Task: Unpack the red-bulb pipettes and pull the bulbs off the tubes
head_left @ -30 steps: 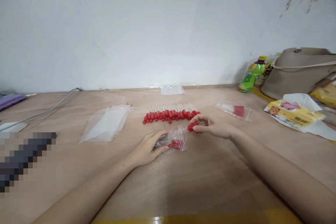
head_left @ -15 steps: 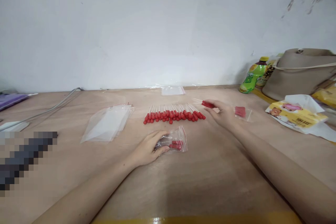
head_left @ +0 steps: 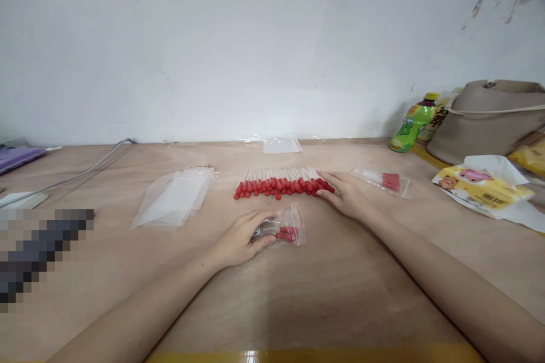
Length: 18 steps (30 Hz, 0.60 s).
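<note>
My left hand (head_left: 243,238) curls its fingers and thumb around a clear zip bag (head_left: 300,221). Inside that bag lie a few red-headed sticks (head_left: 288,232). Just beyond it, many thin white sticks with red heads (head_left: 272,184) are lined up in a row, heads toward me. At the row's right end, my right hand (head_left: 343,193) has its fingers and thumb closed around the red heads of the last sticks. How many it grips is hidden. Further right, another clear zip bag (head_left: 404,188) lies flat with a bundle of red-headed sticks inside.
Flat clear bags (head_left: 174,198) lie on the left, and a small stack of zip bags (head_left: 281,146) is near the wall. A grey cable (head_left: 91,167) runs at left. On the right are a green bottle (head_left: 411,127), a beige bag (head_left: 481,125) and a yellow-white wrapper (head_left: 477,187).
My right hand has moved left and toward me, from beside the row with red-headed sticks in its fingers, onto the row's right end. My left hand stays on its bag.
</note>
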### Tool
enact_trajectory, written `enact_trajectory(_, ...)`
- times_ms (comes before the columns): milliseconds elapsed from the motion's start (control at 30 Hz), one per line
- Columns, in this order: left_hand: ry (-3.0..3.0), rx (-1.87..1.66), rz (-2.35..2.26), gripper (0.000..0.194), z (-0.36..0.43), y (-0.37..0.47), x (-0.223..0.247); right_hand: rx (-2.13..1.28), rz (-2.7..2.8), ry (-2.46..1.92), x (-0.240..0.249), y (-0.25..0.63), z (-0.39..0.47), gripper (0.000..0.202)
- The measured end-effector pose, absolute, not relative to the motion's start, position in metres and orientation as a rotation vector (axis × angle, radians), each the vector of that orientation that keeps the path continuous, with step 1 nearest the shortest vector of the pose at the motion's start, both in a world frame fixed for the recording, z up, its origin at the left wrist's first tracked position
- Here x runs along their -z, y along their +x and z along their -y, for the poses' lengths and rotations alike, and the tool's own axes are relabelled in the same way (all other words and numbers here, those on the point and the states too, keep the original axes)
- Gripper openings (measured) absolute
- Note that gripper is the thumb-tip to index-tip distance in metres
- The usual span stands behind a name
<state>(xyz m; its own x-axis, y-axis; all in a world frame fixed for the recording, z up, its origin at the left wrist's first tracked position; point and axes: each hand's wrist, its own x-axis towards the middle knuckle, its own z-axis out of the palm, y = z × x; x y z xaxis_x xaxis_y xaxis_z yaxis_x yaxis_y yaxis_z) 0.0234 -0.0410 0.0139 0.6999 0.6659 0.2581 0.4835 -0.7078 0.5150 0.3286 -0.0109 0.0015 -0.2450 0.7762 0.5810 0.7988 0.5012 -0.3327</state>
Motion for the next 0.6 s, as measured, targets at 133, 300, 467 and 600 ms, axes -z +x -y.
enact_trajectory(133, 2.496, -0.598, -0.893, 0.038, 0.041, 0.024, -0.015, -0.032, 1.872, -1.341, 0.004, 0.335, 0.010, 0.048)
enact_trajectory(300, 2.498, -0.618, -0.875, 0.037, 0.041, 0.024, -0.014, -0.131, 1.827, -1.361, 0.007, 0.333, 0.007, 0.032)
enact_trajectory(467, 2.501, -0.623, -0.874, 0.037, 0.041, 0.023, -0.013, -0.122, 1.638, -1.348, 0.009, 0.328, 0.004, 0.024)
enact_trajectory(600, 2.506, -0.604, -0.878, 0.038, 0.040, 0.023, -0.014, -0.083, 1.508, -1.377, 0.011, 0.331, 0.003, 0.029)
